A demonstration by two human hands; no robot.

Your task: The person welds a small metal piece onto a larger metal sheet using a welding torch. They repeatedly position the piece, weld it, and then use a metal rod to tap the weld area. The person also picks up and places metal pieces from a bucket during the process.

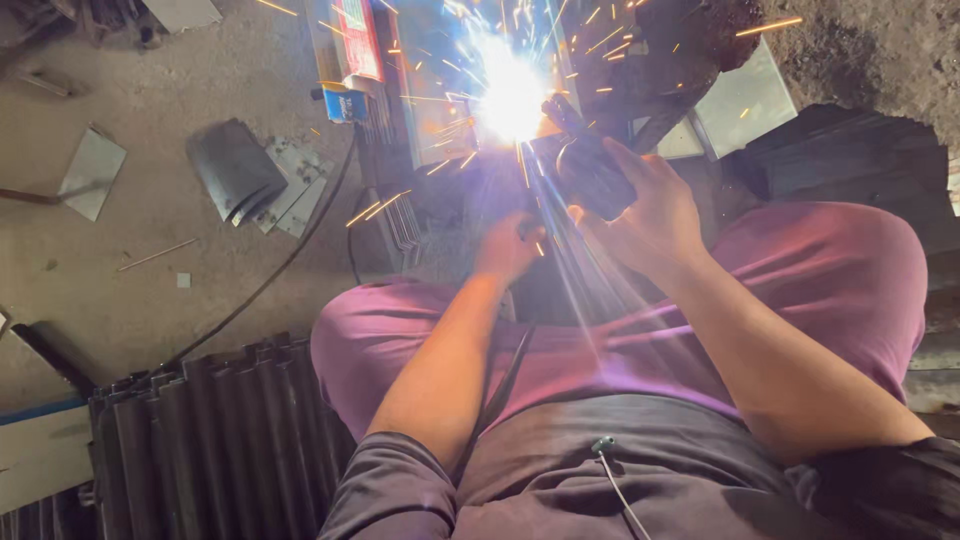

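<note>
**A:** Head view, looking down past your knees. Your right hand is wrapped tight around a dark welding holder. Its tip points up and left, into the very bright arc on the metal piece on the floor, in front of your knees.

**B:** And my other hand?

**A:** Your left hand is lower, just under the sparks. It looks curled, but the glare hides the fingers. I cannot tell if it grips anything or only rests there.

**B:** What could go wrong?

**A:** I think the sparks are the big one. They fly out every way and some fall toward your bare hands and arms. You wear no gloves, so a hot bit could burn your skin. It could also land on your purple trousers and singe them. The light is very strong too, and looking straight at it could hurt your eyes.

**B:** Anything else near me?

**A:** A black cable runs across the floor to the left of your knee. If your foot catches it, it could tug on whatever it is joined to. Grey metal plates lie left of the weld. A stack of dark ridged sheets sits by your left leg.

**B:** How are my arms?

**A:** Both reach forward between your knees. The right wrist bends up, the left forearm runs straight toward the light.
</note>
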